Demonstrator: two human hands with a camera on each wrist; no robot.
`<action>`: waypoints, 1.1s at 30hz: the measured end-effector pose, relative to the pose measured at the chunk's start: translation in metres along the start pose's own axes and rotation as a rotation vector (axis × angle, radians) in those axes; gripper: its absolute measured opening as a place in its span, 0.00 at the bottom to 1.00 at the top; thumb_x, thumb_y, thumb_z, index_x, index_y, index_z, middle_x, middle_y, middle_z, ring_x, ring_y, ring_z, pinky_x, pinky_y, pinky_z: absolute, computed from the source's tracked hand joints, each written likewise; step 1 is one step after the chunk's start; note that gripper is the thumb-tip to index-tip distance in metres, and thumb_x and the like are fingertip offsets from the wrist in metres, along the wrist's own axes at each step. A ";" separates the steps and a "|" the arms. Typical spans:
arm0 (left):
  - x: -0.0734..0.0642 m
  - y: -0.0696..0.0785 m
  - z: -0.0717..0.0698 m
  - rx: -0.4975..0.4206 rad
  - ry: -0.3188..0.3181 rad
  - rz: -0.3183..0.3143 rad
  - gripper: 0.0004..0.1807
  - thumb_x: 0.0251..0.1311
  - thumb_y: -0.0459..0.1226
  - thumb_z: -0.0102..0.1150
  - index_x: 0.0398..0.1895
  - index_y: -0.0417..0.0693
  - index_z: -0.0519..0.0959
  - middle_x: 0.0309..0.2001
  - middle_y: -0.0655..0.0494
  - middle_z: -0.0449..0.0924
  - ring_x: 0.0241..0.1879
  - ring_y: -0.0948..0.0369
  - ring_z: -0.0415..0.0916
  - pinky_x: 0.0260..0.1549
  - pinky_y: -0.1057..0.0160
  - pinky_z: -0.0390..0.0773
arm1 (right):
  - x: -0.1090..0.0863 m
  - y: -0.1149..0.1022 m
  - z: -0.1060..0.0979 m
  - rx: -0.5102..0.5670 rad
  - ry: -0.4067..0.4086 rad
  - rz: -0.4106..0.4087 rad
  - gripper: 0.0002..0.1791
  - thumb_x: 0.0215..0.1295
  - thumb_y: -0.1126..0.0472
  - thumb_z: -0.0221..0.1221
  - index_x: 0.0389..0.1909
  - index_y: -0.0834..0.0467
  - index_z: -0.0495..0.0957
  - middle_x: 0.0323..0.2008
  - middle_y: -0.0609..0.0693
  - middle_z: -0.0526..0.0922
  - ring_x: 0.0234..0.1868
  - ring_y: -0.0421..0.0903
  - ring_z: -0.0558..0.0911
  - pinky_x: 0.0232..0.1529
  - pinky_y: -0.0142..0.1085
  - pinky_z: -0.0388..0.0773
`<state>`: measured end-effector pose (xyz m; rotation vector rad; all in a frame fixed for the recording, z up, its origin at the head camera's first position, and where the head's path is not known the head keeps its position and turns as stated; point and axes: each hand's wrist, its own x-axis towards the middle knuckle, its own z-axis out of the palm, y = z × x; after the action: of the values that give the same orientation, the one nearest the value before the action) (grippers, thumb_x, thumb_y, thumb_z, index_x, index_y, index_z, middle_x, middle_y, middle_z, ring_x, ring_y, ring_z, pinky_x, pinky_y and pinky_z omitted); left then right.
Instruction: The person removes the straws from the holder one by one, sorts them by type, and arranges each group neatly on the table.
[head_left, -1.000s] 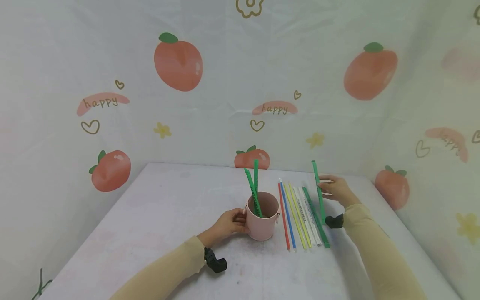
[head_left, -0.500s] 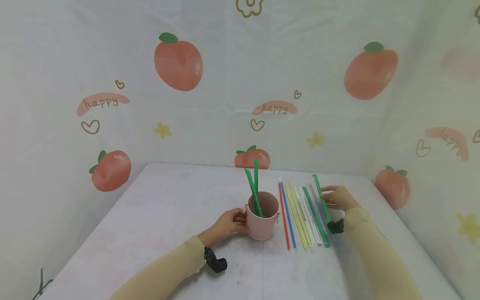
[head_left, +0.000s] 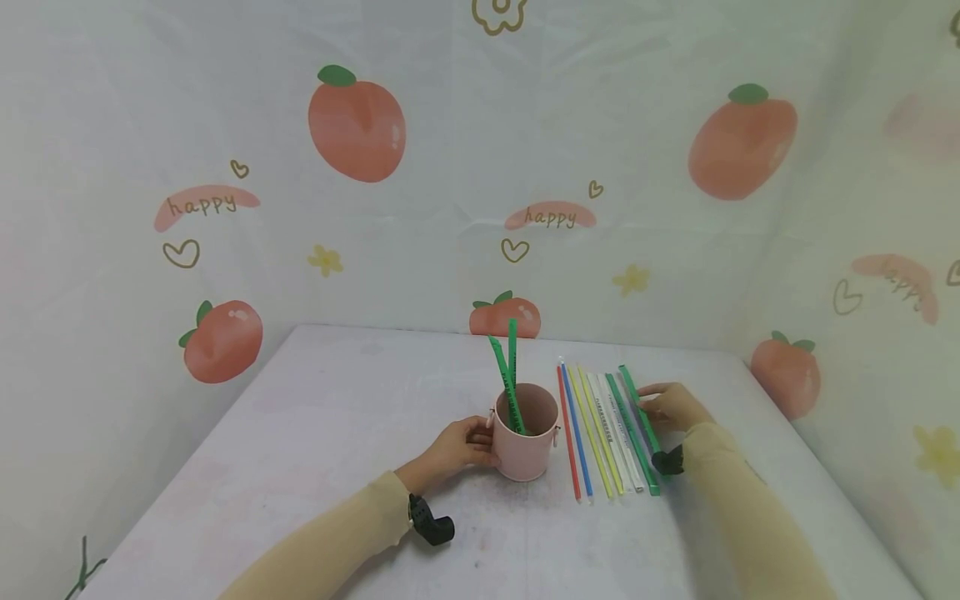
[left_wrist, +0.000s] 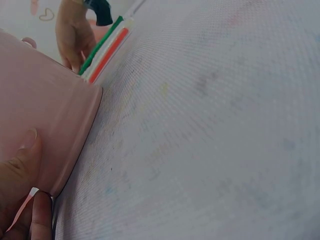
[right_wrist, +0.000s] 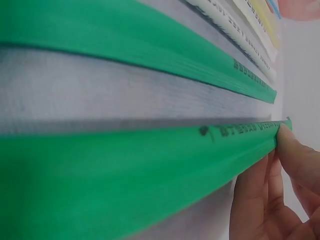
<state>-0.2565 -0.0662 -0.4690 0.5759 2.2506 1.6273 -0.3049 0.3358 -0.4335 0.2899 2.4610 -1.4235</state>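
In the head view my left hand [head_left: 450, 447] holds the left side of a small pink bucket [head_left: 521, 458], its thumb against the wall in the left wrist view. Two green paper-wrapped straws [head_left: 499, 360] lean inside the bucket. Right of the row, my right hand [head_left: 675, 407] pinches another green wrapped straw [head_left: 628, 383] between thumb and fingers. The right wrist view shows this straw [right_wrist: 150, 172] close up, with dark print, beside a green wrapped straw [right_wrist: 125, 40] lying on the table. Whether the held straw touches the table I cannot tell.
Left of the lying green straw run white wrapped straws [head_left: 609, 433], yellow straws [head_left: 590, 433], a blue straw [head_left: 576, 433] and a red straw [head_left: 567, 433], side by side. The white table [head_left: 360, 392] ends at a fruit-printed curtain [head_left: 420, 250].
My right hand has lowered the green straw towards the table and brought it left, nearly parallel with the lying green one. My left hand and the bucket have stayed put.
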 end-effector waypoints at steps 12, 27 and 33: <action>0.002 -0.001 0.002 -0.002 0.022 -0.047 0.28 0.50 0.28 0.71 0.55 0.33 0.72 0.54 0.39 0.78 0.55 0.47 0.77 0.53 0.56 0.80 | 0.000 -0.002 0.007 -0.024 0.008 0.035 0.24 0.65 0.72 0.56 0.61 0.74 0.66 0.42 0.60 0.83 0.33 0.41 0.81 0.38 0.33 0.84; 0.005 -0.004 0.002 -0.013 0.019 -0.059 0.29 0.49 0.29 0.72 0.55 0.34 0.72 0.54 0.40 0.79 0.55 0.48 0.77 0.53 0.58 0.80 | 0.002 -0.001 0.010 -0.020 0.028 0.059 0.23 0.64 0.73 0.56 0.60 0.72 0.67 0.43 0.62 0.82 0.31 0.41 0.83 0.37 0.35 0.84; 0.002 -0.002 0.003 -0.011 0.020 -0.048 0.28 0.49 0.28 0.71 0.55 0.33 0.72 0.54 0.39 0.79 0.55 0.48 0.77 0.53 0.58 0.80 | 0.003 -0.002 0.011 -0.033 0.028 0.051 0.23 0.64 0.73 0.55 0.61 0.72 0.66 0.40 0.61 0.82 0.30 0.41 0.82 0.36 0.34 0.84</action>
<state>-0.2577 -0.0636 -0.4722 0.5008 2.2506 1.6283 -0.3068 0.3255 -0.4381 0.3649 2.4779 -1.3660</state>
